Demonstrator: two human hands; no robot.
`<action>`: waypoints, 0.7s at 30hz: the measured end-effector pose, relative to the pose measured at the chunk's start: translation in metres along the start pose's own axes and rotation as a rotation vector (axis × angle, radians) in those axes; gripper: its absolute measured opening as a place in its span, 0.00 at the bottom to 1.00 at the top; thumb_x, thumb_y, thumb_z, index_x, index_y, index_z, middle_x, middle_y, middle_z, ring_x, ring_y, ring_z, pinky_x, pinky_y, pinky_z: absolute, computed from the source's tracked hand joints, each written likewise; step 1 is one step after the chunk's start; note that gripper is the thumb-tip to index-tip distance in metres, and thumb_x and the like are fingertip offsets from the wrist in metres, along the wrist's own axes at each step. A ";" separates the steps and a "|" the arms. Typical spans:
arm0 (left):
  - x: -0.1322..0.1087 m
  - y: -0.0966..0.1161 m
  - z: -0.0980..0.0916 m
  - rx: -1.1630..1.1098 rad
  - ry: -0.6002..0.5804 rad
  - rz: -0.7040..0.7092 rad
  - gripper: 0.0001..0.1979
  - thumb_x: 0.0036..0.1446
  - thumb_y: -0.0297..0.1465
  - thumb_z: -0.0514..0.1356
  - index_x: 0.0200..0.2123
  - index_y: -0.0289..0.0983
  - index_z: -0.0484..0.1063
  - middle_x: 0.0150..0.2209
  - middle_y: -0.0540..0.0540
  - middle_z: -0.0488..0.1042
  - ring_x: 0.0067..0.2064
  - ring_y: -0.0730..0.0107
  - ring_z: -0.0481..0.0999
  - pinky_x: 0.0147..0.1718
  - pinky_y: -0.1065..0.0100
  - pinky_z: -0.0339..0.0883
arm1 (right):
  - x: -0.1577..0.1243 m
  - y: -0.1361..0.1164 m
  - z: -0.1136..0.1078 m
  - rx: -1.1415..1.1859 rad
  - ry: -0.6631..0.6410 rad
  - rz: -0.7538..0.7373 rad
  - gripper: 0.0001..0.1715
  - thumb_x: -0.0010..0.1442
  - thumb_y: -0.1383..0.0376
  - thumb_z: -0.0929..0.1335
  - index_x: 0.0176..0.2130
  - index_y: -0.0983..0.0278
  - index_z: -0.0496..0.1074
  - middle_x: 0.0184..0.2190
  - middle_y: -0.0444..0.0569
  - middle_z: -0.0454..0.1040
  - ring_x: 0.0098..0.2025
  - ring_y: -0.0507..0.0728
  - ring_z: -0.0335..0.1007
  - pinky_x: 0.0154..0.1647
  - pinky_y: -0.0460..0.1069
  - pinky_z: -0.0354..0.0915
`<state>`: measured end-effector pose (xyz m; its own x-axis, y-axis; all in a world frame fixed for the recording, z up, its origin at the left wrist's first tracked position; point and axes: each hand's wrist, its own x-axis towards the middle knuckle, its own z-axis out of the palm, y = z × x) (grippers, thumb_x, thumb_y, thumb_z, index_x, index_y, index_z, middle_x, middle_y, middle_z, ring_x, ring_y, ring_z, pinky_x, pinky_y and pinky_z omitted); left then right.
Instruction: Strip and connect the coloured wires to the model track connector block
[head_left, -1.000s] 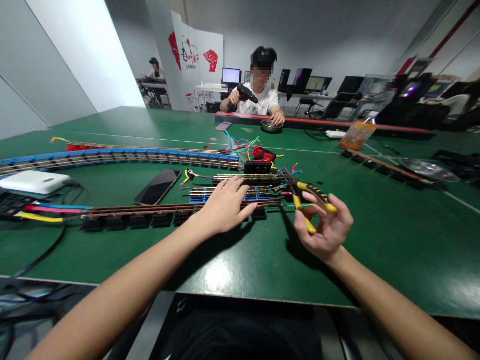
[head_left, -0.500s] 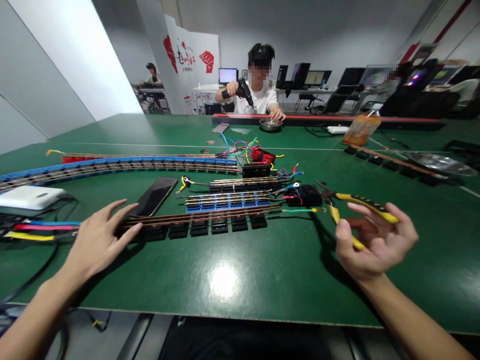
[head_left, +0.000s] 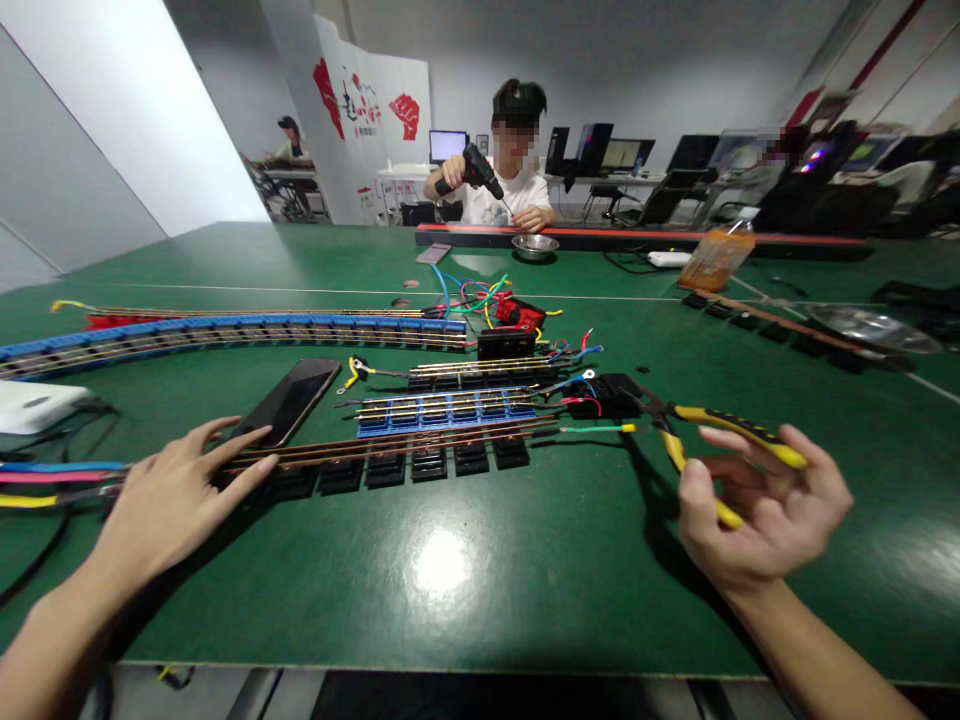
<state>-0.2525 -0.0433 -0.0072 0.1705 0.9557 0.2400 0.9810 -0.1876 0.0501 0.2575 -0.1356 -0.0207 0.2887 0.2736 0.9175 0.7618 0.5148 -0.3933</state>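
Observation:
My right hand (head_left: 769, 500) holds yellow-and-black pliers (head_left: 739, 425), one handle against the thumb and the other against the fingers. The handles are spread apart. Their dark jaws are by the tip of a green wire (head_left: 596, 429) with a yellow sleeve; whether they touch it I cannot tell. That wire extends from the right end of a strip of copper-coloured rods (head_left: 420, 440) on black blocks (head_left: 386, 470). Across the strip's left end lies my left hand (head_left: 187, 490), fingers outstretched and apart, resting on it. A dark phone (head_left: 292, 400) lies just beyond those fingers.
Behind the strip lie a short blue rail piece (head_left: 450, 408), a black piece (head_left: 611, 395) and a long curved blue track (head_left: 247, 335). Across the green table (head_left: 480, 580), a co-worker (head_left: 510, 190) holds a power drill (head_left: 482, 172) near a metal bowl (head_left: 535, 247). An orange bottle (head_left: 716, 260) stands at right.
The pliers' jaws have lowered towards the green wire's tip. My left hand stays on the strip. The co-worker's free hand has risen from the bowl to the drill's tip. The view has shifted slightly.

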 end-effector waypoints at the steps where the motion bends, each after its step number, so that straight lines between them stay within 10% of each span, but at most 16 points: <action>1: 0.000 0.003 -0.003 0.033 -0.041 -0.021 0.32 0.66 0.51 0.42 0.59 0.39 0.72 0.60 0.37 0.66 0.57 0.42 0.70 0.52 0.41 0.65 | -0.001 -0.001 0.000 0.005 -0.004 0.009 0.42 0.53 0.75 0.73 0.64 0.63 0.62 0.42 0.55 0.81 0.23 0.52 0.75 0.20 0.45 0.71; 15: -0.011 -0.015 0.001 -0.044 0.182 0.017 0.38 0.66 0.53 0.41 0.63 0.29 0.59 0.63 0.32 0.62 0.62 0.44 0.64 0.61 0.47 0.58 | -0.011 0.000 -0.012 -0.232 -0.154 -0.176 0.45 0.56 0.71 0.73 0.68 0.66 0.57 0.35 0.49 0.83 0.23 0.55 0.75 0.24 0.50 0.68; 21: 0.002 -0.025 0.010 0.103 0.012 0.002 0.33 0.67 0.51 0.41 0.67 0.40 0.58 0.63 0.41 0.63 0.56 0.53 0.72 0.51 0.53 0.67 | -0.010 -0.004 -0.019 -0.621 -0.262 -0.350 0.31 0.63 0.66 0.68 0.64 0.56 0.66 0.28 0.40 0.82 0.24 0.57 0.75 0.34 0.56 0.64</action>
<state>-0.2763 -0.0344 -0.0180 0.1718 0.9525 0.2515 0.9851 -0.1645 -0.0501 0.2628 -0.1561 -0.0268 -0.1176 0.4024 0.9079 0.9926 0.0760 0.0950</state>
